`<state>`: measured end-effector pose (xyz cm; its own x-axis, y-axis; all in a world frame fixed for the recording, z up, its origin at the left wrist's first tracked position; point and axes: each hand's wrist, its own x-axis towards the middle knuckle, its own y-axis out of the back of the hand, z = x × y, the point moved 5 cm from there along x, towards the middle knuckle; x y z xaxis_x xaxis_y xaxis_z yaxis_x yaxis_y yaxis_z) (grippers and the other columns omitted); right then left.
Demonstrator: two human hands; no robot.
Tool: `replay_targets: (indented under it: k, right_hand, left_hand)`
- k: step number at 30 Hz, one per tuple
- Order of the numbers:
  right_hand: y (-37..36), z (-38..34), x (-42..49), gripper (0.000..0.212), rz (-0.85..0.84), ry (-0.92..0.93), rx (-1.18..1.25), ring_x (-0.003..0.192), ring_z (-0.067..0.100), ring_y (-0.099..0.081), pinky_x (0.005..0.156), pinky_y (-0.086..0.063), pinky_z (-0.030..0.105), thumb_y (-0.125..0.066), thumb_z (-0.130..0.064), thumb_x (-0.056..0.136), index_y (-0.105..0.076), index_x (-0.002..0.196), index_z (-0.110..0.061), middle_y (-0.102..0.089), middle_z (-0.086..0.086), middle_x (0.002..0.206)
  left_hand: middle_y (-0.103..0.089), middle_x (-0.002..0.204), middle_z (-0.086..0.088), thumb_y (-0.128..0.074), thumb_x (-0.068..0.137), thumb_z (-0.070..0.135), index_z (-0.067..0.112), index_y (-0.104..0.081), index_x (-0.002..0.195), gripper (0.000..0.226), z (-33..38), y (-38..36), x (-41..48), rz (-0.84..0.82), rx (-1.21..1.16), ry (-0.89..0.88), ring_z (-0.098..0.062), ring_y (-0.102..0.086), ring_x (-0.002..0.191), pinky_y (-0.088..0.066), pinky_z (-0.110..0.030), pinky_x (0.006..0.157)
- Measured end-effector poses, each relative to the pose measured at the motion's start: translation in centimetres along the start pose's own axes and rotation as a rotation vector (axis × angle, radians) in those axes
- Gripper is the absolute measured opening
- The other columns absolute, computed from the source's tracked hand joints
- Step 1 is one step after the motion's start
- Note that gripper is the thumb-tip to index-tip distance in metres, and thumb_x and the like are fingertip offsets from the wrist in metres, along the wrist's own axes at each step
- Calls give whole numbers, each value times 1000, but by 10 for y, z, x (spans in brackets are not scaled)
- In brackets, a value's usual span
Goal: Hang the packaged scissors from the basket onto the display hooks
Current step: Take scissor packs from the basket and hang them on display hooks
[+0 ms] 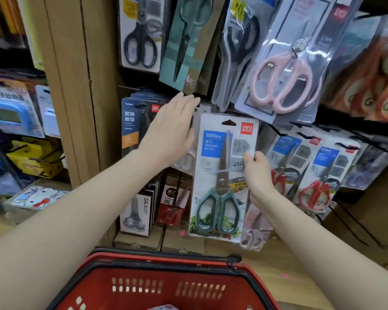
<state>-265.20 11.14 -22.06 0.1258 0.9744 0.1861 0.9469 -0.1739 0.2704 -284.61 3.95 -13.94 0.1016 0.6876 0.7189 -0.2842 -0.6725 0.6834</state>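
Note:
My right hand [257, 173] pinches the right edge of a carded pack of green-handled scissors [220, 177], held upright in front of the display wall. Its hang hole [229, 123] sits at the top of the card. My left hand [170, 130] reaches forward with straight fingers, touching the packs hanging just left of that card. I cannot see the hook behind it. The red basket [161, 260] is below, at the bottom of the view, and only a small white corner shows inside it.
Pink-handled scissors [282, 79] and black ones [141, 43] hang above. Red-handled packs [316, 193] hang on black hooks to the right. Dark blue packs [132, 126] hang at left beside a wooden post [76, 86]. Cardboard boxes line the floor.

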Motion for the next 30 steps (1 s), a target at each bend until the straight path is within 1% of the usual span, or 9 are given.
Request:
replay_targets:
  k: [3, 6, 8, 11, 18, 20, 22, 25, 30]
  right_hand:
    - [7, 7, 4, 23, 15, -16, -8, 84, 31, -53, 83, -48, 48, -36, -26, 100, -46, 85, -12, -53, 16, 91]
    - [5, 10, 19, 24, 38, -61, 22, 79, 25, -47, 77, -43, 42, -36, -24, 101, -45, 83, -12, -47, 8, 84]
    - [-2, 9, 30, 23, 45, -70, 17, 84, 23, -50, 83, -45, 42, -36, -24, 102, -51, 102, -7, -52, 8, 91]
    - [-13, 7, 48, 38, 61, -125, 11, 100, 27, -54, 97, -46, 45, -38, -25, 102, -42, 135, -8, -54, 9, 112]
    - [-31, 6, 89, 38, 35, -206, 11, 101, 24, -52, 90, -42, 34, -38, -20, 102, -44, 135, -4, -53, 9, 116]
    - [-34, 7, 92, 41, 30, -212, 20, 113, 28, -52, 98, -41, 36, -39, -22, 102, -41, 138, -3, -53, 13, 129]
    - [-36, 10, 93, 42, 18, -203, 41, 109, 26, -52, 101, -42, 38, -40, -25, 101, -42, 138, -5, -53, 13, 133]
    - [-36, 14, 92, 44, 5, -188, 40, 112, 27, -55, 101, -44, 41, -41, -30, 101, -42, 138, -8, -55, 12, 128]
    - [-32, 18, 80, 42, -5, -163, 13, 97, 24, -55, 83, -45, 35, -38, -33, 101, -48, 133, -8, -58, 10, 112]
  left_hand:
    - [-41, 145, -17, -57, 86, 5, 0, -37, 141, 59, -1, -2, -7, 39, 42, -53, -31, -31, 139, -22, -37, 113]
    - [-42, 144, -18, -58, 85, 5, -1, -38, 140, 59, 2, -4, -11, 58, 59, -73, -32, -34, 137, -25, -38, 111]
    - [-42, 143, -19, -58, 85, 5, -2, -39, 140, 58, 3, -4, -12, 65, 62, -76, -33, -35, 137, -27, -39, 110]
    - [-43, 142, -21, -58, 84, 6, -3, -40, 139, 58, 3, -4, -12, 70, 80, -92, -35, -36, 136, -29, -40, 109]
    - [-42, 143, -21, -49, 83, 15, -6, -39, 139, 60, 1, -3, -15, 55, 116, -138, -35, -35, 136, -27, -39, 111]
    - [-40, 144, -23, -45, 84, 16, -6, -38, 139, 60, 0, -3, -16, 55, 129, -154, -36, -34, 137, -26, -40, 112]
    - [-39, 144, -23, -43, 85, 17, -6, -36, 140, 60, 0, -3, -17, 59, 134, -159, -36, -33, 137, -27, -41, 112]
    - [-38, 146, -22, -40, 86, 19, -5, -34, 141, 60, 1, -5, -17, 52, 127, -141, -35, -31, 139, -28, -43, 113]
    - [-35, 148, -21, -44, 86, 20, -4, -33, 142, 61, 2, -7, -18, 56, 125, -108, -34, -28, 140, -22, -38, 113]
